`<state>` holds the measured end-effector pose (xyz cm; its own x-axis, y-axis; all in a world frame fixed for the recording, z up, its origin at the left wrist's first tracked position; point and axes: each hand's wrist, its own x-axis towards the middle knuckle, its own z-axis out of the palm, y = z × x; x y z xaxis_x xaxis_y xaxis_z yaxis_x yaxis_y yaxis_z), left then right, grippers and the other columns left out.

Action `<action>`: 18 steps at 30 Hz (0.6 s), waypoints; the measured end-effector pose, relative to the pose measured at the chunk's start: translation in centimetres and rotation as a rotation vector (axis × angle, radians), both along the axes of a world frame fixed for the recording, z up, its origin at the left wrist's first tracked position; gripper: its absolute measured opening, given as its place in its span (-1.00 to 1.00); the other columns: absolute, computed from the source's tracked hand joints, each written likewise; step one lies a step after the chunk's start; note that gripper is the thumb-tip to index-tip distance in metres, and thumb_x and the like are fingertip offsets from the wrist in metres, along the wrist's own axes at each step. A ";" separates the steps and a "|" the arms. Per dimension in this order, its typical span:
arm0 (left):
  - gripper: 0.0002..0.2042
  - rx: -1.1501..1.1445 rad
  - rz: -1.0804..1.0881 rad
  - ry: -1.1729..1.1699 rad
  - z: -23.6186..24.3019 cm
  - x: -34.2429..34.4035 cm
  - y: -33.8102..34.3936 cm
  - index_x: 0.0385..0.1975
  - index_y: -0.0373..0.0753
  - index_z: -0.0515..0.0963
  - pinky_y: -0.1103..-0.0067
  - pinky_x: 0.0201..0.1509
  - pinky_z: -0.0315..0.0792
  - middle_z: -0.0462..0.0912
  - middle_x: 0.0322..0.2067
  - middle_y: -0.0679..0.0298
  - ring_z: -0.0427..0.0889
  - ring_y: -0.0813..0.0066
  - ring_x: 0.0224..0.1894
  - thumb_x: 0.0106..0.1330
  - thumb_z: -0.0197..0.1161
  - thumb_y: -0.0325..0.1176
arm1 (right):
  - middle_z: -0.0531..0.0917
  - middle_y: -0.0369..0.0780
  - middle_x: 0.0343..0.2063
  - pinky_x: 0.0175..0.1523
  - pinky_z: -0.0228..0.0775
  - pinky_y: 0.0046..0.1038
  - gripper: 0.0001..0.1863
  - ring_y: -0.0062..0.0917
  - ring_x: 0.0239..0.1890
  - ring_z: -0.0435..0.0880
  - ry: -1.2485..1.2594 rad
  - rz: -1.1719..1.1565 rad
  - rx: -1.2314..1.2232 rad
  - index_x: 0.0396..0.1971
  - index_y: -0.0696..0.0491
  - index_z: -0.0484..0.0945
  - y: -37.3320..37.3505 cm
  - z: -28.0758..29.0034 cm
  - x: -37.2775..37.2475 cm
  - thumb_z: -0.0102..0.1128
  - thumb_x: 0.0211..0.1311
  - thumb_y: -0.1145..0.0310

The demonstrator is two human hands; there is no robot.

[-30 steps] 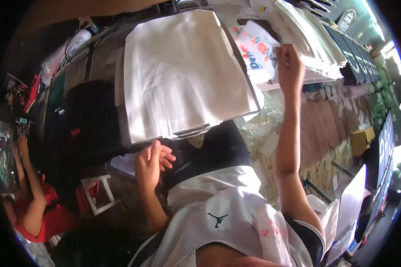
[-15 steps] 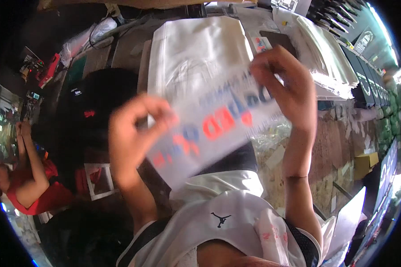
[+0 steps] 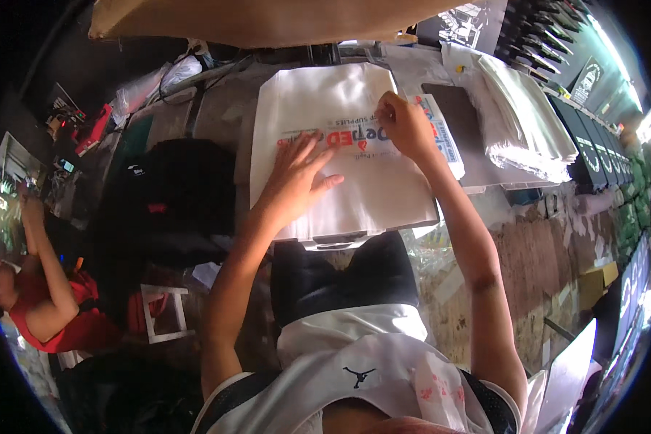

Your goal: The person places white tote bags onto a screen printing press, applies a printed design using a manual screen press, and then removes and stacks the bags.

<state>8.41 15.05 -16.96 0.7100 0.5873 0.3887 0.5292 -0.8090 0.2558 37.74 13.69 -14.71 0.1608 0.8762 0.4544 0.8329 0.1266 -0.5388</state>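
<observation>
A clear film printed with red and blue lettering (image 3: 343, 136) lies on a smooth white panel with cut-off far corners (image 3: 354, 195). My left hand (image 3: 296, 177) rests flat over the film's left end, fingers spread and thumb out to the side. At the film's far right edge, my right hand (image 3: 405, 124) is closed, fingertips pinched together at the edge. The left end of the print is partly hidden beneath my left fingers. Just right of my right wrist, more printed sheets (image 3: 443, 134) stick out beside the panel.
A stack of white sheets in clear plastic (image 3: 524, 108) lies to the right, past a dark flat plate (image 3: 452, 108). Black cloth (image 3: 173, 181) covers the left side. A brown board-like edge (image 3: 267, 22) hangs overhead. Another person in red (image 3: 65, 311) works far left beside a white stool (image 3: 165, 315).
The printed film, held up before me in both hands, has come down flat onto the white panel. My left hand has gone from pinching it to lying spread upon it.
</observation>
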 end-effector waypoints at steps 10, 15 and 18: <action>-0.38 0.053 0.021 0.015 -1.1 0.0 0.0 0.58 0.14 0.41 -0.03 0.73 -0.04 0.23 0.63 0.01 0.14 -0.06 0.68 0.56 0.25 0.10 | 0.78 -0.14 -0.24 -0.11 0.62 -0.31 -0.82 -0.33 -0.28 0.80 0.087 -0.098 0.223 -0.18 0.12 0.64 -4.9 4.0 0.5 0.42 0.34 0.39; -0.37 0.042 0.031 0.046 -0.5 -0.1 -0.3 0.59 0.08 0.40 -0.03 0.74 -0.08 0.23 0.63 0.01 0.13 -0.06 0.68 0.58 0.23 0.11 | 0.73 -0.34 -0.25 -0.12 0.55 -0.54 -0.90 -0.69 -0.24 0.67 0.118 -0.003 0.181 -0.09 0.12 0.68 -9.1 6.5 0.1 0.34 0.50 0.47; -0.36 0.027 0.040 0.039 -0.4 -0.3 -0.5 0.58 0.05 0.40 -0.03 0.74 -0.09 0.22 0.63 0.02 0.12 -0.06 0.68 0.57 0.24 0.11 | 0.73 -0.26 -0.29 -0.10 0.55 -0.50 -0.90 -0.63 -0.26 0.68 0.026 0.154 0.269 -0.15 0.17 0.70 -15.3 13.9 -3.3 0.31 0.39 0.57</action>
<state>8.13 14.50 -17.33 0.7009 0.6052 0.3774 0.5704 -0.7933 0.2129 34.42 -1.65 -0.78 0.0506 0.7402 0.6705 0.7793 0.3907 -0.4900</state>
